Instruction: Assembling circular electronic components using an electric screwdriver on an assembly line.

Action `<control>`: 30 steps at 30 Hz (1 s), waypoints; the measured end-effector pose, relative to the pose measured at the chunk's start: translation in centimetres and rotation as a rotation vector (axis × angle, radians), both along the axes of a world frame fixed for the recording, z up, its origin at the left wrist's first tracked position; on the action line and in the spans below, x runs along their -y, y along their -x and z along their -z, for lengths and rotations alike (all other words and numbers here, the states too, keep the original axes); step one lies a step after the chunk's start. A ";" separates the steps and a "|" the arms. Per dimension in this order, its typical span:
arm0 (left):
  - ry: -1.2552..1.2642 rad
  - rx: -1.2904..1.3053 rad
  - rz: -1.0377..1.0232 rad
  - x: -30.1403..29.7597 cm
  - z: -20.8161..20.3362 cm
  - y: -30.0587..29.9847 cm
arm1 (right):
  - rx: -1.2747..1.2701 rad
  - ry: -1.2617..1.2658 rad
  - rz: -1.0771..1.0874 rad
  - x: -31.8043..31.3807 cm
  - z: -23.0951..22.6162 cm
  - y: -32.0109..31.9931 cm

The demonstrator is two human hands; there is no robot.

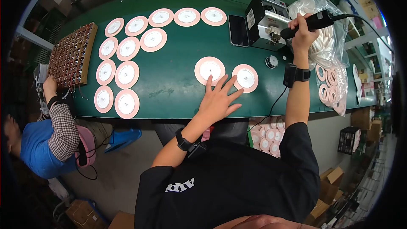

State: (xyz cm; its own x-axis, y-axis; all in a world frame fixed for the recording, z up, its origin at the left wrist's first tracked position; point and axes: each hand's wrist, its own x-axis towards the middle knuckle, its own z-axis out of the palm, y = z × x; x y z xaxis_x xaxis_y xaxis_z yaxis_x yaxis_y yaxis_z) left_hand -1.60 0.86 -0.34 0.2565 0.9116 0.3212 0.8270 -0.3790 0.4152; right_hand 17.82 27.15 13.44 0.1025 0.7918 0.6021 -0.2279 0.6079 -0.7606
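My left hand (215,102) lies spread on the green table, fingers apart. Its fingertips touch or overlap the lower edges of a pink-rimmed disc with a white centre (210,68) and a second such disc (245,78). My right hand (303,36) is wrapped round a black corded electric screwdriver (319,20). It is held nearly level, tip pointing left at the front of a small black-and-silver screw feeder (266,24). Whether a screw sits on the tip is too small to tell. A small round silver-and-black part (271,62) sits below the feeder.
Several more pink-rimmed discs (126,74) stand in rows at left. A phone (238,31) lies beside the feeder. Plastic bags of white rings (322,44) and pink rings (330,85) crowd the right. A co-worker (48,140) handles a gridded tray (73,55) at far left.
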 end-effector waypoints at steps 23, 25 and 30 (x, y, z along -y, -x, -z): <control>-0.044 0.020 -0.021 0.1 0.2 0.0 | 0.088 0.188 -0.383 14.7 6.5 6.6; -0.048 0.017 -0.026 0.1 0.2 0.0 | 0.090 0.201 -0.427 14.4 6.6 6.6; -0.064 0.014 -0.025 0.0 0.3 -0.1 | 0.080 0.170 -0.401 14.4 6.7 6.3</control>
